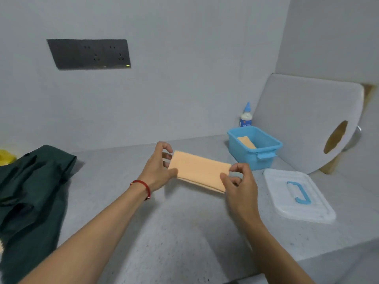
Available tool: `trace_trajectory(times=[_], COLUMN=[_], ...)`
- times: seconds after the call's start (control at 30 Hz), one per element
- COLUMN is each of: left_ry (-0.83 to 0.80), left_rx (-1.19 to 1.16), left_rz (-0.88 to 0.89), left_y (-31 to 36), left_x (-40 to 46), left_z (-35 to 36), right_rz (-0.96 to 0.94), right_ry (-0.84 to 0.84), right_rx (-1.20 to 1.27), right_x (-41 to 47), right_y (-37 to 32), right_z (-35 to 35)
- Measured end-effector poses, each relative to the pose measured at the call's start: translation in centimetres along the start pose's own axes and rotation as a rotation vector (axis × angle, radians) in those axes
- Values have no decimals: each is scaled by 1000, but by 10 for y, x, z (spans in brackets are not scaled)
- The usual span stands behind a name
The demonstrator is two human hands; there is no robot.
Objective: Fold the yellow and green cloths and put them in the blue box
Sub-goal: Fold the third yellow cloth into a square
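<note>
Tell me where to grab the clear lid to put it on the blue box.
Take the lid by its blue handle, coming from above: it lies flat on the counter, handle up, beside the blue box, edges hard to get under.

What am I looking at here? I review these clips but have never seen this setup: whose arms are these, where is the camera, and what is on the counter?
No machine: a person wears one camera on the head, looking down at their own arms. The left hand and right hand each pinch an end of a folded yellow cloth over the grey counter. Beyond it stands the blue box, open, with another folded yellow cloth inside. Its clear lid lies to the right. A dark green cloth lies unfolded on the left. A small bottle stands behind the box.
</note>
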State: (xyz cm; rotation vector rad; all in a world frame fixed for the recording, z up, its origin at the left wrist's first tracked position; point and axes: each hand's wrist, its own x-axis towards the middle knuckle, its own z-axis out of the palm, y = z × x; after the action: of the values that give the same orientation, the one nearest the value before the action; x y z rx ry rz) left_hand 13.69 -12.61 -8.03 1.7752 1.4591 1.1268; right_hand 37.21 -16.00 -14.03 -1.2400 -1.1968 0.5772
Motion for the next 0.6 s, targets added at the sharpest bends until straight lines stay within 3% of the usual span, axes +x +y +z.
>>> trace_trajectory(times=[0.13, 0.3, 0.47, 0.6], left_ry=[15, -49, -181, -286], left_rx=[48, 197, 428, 537], left_rz=[121, 226, 215, 239], left_y=[51, 98, 101, 81], left_x=[88, 190, 254, 268], left_z=[67, 149, 213, 240], right_rz=[-71, -47, -128, -44], right_ry=[298, 439, 408, 223], right_rx=[-16, -193, -450, -688], right_x=[50, 108, 130, 148], right_y=[0, 12, 40, 49], right_z=[-32, -50, -44, -42])
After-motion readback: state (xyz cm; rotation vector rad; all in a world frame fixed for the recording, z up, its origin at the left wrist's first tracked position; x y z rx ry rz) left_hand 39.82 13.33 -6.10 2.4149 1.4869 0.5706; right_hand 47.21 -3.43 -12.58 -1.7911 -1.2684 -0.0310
